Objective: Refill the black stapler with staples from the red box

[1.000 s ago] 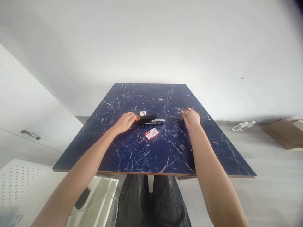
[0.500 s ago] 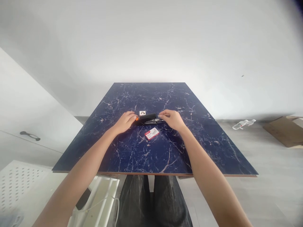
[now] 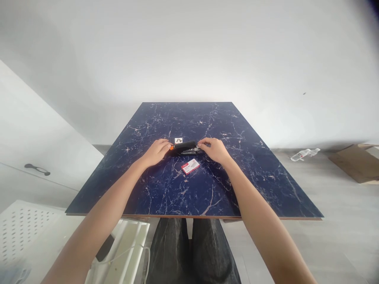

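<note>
At the middle of a dark blue marbled table (image 3: 251,185), a black stapler (image 3: 184,147) lying flat on its side-to-side axis, orange end to the left, metal front to the right. Left hand (image 3: 156,151) resting on the tabletop at the stapler's orange end, fingers curled close together and touching it. Right hand (image 3: 215,149) at the opposite end, fingers bent narrow and pinched around the stapler's metal front; whether anything small sits between those fingertips cannot be told. Just in front of the stapler, between the two forearms, a small red-and-white staple box (image 3: 190,166) lying flat, apart from both hands. Just behind the stapler, a tiny white card with a dark mark (image 3: 178,140). Below the near table edge, dark trousers (image 3: 192,252) seen from above. Left of the table, a white cabinet with a dark handle (image 3: 37,169) and a white perforated panel (image 3: 20,225). On the grey floor to the right, a clear plastic bottle (image 3: 304,154) lying on its side and a brown cardboard box (image 3: 353,165), well apart from the table
</note>
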`<state>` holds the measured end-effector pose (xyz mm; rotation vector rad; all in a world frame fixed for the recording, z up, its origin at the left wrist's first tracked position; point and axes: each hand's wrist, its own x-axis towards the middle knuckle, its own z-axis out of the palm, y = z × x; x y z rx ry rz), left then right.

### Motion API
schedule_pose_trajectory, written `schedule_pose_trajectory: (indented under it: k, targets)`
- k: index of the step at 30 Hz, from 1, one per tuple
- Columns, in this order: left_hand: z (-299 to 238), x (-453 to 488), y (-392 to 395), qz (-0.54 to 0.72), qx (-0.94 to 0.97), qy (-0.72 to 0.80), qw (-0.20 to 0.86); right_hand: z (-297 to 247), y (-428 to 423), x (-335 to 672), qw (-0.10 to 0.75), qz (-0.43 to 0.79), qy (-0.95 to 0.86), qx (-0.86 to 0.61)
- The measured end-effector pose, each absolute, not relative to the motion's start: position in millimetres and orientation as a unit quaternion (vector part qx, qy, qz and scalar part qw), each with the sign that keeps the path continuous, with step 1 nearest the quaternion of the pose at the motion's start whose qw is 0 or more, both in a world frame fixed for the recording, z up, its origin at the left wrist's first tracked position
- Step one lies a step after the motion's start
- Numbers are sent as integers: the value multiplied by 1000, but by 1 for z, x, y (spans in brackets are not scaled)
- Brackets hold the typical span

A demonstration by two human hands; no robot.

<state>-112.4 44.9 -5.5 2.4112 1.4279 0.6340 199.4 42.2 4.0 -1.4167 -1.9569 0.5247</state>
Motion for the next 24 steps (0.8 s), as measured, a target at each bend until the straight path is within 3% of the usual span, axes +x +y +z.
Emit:
schedule_pose_trajectory:
  k: [13,24]
  targets:
    - [-8,-114,49,221,838,480,135,2,37,191,252,99,-794,-545]
    - [-2,-111,46,214,843,474,138,6,35,206,200,89,-840,-496]
